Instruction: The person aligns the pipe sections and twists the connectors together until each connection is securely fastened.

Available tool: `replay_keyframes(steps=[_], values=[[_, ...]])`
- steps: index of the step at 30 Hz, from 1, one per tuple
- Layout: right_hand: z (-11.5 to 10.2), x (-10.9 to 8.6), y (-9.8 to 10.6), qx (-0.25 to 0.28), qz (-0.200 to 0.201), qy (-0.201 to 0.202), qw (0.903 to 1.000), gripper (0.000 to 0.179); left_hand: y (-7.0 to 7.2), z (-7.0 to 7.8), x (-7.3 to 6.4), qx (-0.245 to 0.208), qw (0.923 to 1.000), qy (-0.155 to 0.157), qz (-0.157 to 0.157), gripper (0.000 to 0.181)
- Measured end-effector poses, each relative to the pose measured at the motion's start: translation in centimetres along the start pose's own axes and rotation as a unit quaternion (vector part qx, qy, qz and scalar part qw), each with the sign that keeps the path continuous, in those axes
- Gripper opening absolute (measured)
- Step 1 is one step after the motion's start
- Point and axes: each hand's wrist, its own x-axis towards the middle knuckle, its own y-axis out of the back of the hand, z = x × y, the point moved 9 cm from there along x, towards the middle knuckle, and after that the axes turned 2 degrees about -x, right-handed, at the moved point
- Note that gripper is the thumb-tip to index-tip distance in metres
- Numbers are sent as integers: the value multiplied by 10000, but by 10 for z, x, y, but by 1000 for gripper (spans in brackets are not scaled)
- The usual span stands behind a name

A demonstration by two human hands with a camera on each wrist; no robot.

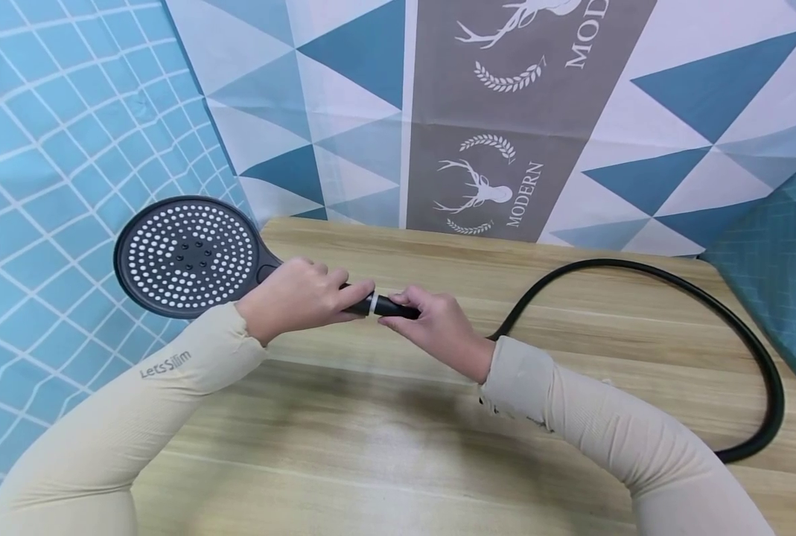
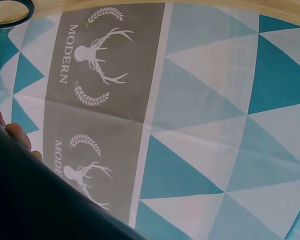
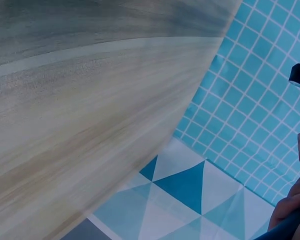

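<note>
left hand grips the shower head, right hand pinches an end of the hose

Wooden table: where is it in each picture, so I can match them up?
Head: the wooden table spreads across the lower middle, out to the right edge.
Left wrist: the table is a thin strip along the top.
Right wrist: the table covers most of the left side.
Shared landmark: the blue-and-white triangle pattern, bordering the table each time.
</note>
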Motion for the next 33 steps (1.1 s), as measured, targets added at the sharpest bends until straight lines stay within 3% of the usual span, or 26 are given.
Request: replay_keyframes(steps=[9, 28, 30, 33], values=[[4, 4, 1, 566, 90, -296, 9979, 19, 1, 0, -1, -24, 10000, 36, 89, 42], [15, 5, -4, 1017, -115, -1196, 9875, 16, 0, 0, -2, -46, 10000, -27, 81, 43], [15, 4, -4, 902, -176, -1176, 9888, 17, 0, 0, -2, -59, 10000, -22, 57, 43], [11, 2, -4, 268, -313, -923, 9949, 25, 1, 0, -1, -61, 10000, -17, -16, 42]])
